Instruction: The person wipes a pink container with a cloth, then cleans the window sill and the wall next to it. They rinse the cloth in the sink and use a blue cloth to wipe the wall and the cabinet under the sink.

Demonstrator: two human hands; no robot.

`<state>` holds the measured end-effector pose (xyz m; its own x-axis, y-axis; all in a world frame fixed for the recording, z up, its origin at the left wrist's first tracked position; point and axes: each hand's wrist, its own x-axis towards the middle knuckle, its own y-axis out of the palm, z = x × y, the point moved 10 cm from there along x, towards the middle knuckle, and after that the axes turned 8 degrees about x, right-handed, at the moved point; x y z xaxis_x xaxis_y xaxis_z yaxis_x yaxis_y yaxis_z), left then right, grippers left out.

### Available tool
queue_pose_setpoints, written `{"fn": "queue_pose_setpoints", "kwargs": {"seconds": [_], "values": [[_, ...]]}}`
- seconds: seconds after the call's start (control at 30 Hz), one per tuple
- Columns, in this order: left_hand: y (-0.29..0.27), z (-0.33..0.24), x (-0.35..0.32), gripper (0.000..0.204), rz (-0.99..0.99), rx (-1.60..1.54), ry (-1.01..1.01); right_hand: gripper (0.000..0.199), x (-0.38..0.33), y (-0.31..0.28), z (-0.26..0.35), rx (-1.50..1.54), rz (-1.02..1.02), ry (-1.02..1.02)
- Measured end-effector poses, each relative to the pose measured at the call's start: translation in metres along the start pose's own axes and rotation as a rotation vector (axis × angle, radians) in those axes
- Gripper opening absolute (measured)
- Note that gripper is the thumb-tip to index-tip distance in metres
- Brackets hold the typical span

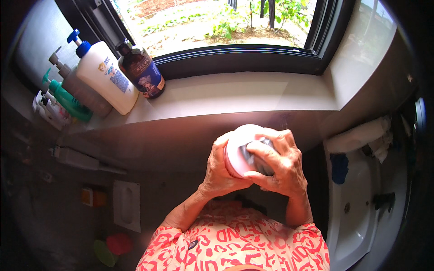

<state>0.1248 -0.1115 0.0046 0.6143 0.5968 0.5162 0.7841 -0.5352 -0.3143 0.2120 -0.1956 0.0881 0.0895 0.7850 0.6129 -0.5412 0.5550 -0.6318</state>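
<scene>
My left hand (216, 169) is wrapped round the side of a round white-and-pink container (234, 151), held up in front of my chest. Its exact kind does not show, as its pale top faces up and is overexposed. Bunched in my right hand (288, 165) is a grey cloth (261, 165), pressed against the container's top by the curled fingers. My right thumb lies near the container's lower rim. Much of the container's right side is hidden behind the cloth and fingers.
Ahead is a tiled windowsill (244, 90). A brown bottle (142, 72), a white pump bottle (106, 74) with a blue head, and a green pump bottle (68, 99) stand at its left. To the right is a white sink (332, 212) with a blue cloth (339, 168) on its edge.
</scene>
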Motion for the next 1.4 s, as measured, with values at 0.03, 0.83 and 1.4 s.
{"fn": "queue_pose_setpoints", "kwargs": {"seconds": [0.03,0.83,1.4], "values": [[-0.004,-0.001,0.0,0.091,0.012,0.018,0.028,0.055,0.0,0.005,-0.003,-0.016,0.024,0.022],[-0.053,0.009,-0.004,0.083,-0.254,0.285,0.109,0.07,0.005,0.064,-0.007,0.081,-0.205,0.244],[-0.051,0.02,-0.017,0.083,-0.038,0.026,0.091,0.033,0.011,0.069,0.05,0.022,0.02,-0.089]]}}
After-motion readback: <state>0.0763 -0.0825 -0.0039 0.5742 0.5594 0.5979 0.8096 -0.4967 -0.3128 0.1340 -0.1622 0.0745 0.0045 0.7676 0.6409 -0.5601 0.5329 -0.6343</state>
